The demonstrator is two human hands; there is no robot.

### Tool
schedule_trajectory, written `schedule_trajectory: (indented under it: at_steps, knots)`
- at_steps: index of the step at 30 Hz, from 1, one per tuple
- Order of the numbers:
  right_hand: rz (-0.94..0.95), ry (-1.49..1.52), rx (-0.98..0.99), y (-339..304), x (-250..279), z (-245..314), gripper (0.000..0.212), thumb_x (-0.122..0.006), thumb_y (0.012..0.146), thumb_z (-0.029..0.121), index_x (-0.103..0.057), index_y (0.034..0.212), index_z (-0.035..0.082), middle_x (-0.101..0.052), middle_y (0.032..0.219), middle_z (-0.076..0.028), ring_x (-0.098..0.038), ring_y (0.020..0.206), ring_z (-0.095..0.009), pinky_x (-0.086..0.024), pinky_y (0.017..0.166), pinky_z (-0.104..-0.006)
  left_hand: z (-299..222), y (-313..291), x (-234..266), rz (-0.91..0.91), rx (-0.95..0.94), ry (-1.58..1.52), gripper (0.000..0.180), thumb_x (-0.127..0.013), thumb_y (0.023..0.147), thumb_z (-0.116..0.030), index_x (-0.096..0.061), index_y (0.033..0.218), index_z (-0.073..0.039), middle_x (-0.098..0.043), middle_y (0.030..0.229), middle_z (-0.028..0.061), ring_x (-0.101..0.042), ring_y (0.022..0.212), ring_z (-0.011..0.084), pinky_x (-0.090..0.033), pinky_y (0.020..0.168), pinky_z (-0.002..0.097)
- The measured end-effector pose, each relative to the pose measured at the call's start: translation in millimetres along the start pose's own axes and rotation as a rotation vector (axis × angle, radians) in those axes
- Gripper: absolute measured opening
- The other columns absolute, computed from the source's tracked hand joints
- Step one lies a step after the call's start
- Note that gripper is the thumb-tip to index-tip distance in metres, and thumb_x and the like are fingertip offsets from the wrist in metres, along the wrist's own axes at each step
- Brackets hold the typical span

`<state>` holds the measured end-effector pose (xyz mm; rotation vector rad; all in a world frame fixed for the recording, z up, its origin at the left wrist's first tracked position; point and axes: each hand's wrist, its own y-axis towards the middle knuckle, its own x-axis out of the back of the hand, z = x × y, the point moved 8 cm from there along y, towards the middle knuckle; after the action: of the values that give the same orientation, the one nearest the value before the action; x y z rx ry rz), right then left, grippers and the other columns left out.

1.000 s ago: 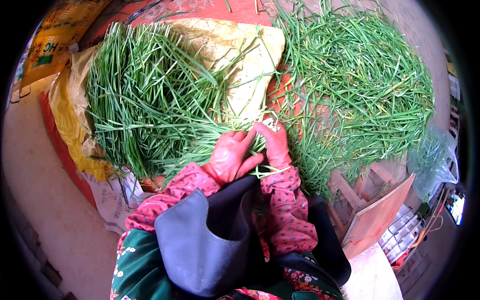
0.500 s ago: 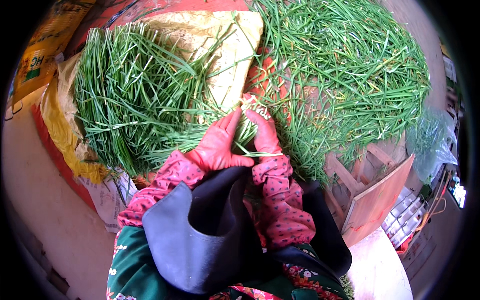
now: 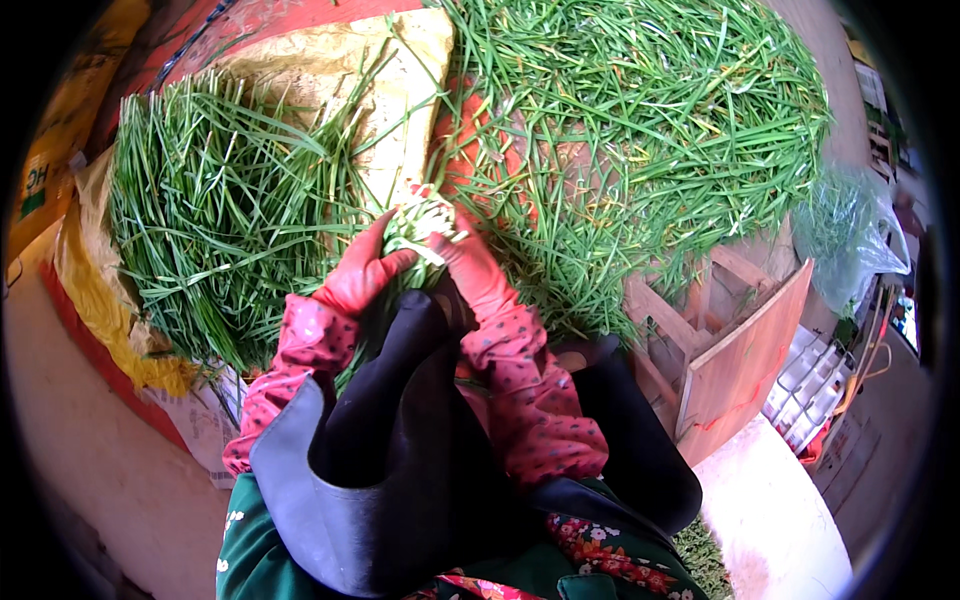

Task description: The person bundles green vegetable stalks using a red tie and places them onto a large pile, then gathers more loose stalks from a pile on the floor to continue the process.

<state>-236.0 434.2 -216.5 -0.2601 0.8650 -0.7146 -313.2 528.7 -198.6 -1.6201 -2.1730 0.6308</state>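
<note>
Between my hands is a bunch of garlic chives (image 3: pixel 425 222), its pale cut ends pointing up and away from me. My left hand (image 3: pixel 362 268), in a pink-red rubber glove, closes round the bunch's left side with the thumb across it. From the right, my right hand (image 3: pixel 476 272), gloved alike, grips the bunch with its thumb near the pale ends. The bunch's leafy lower part is mostly hidden by my hands and knee. Just left of my left hand lies a thick stack of garlic chives (image 3: pixel 220 220) on a tan woven sack (image 3: pixel 400 75).
Loose garlic chives (image 3: pixel 650 110) spread widely at the far right. A wooden stool (image 3: pixel 745 350) lies tipped on its side at my right, near a clear plastic bag (image 3: pixel 850 240). Yellow sacking (image 3: pixel 95 290) edges the stack's left. Black boots (image 3: pixel 350 500) cover my legs.
My hands have moved left with the bunch, and its pale ends now show more fully. My left fingers, stretched out before, have curled round it. The whole view has shifted slightly.
</note>
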Motion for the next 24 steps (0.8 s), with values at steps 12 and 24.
schedule_trajectory:
  at_steps: [12, 24]
  knots:
    - [-0.446, -0.112, 0.107, -2.8, 3.3, 53.7, 0.018, -0.07, 0.077, 0.01, -0.064, 0.092, 0.002, -0.065, 0.082, -0.002, -0.058, 0.066, -0.01, -0.047, 0.059, -0.0239, -125.5, -42.7, -2.6, -0.138, -0.331, 0.63, 0.079, -0.073, 0.07, -0.026, -0.035, 0.133, 0.001, -0.052, 0.118, 0.0245, -0.047, 0.113, 0.0386, -0.038, 0.098, 0.0417]
    - [-0.522, -1.421, 1.303, -127.0, -141.2, 354.4, 0.033, -0.06, 0.08, 0.026, -0.058, 0.105, 0.005, -0.062, 0.103, -0.015, -0.06, 0.097, -0.026, -0.047, 0.086, -0.044, -255.5, -42.3, -72.1, 0.697, -0.27, -0.979, 0.086, -0.059, 0.08, -0.055, -0.028, 0.139, -0.001, -0.05, 0.127, 0.0174, -0.055, 0.108, 0.0274, -0.045, 0.091, 0.0393]
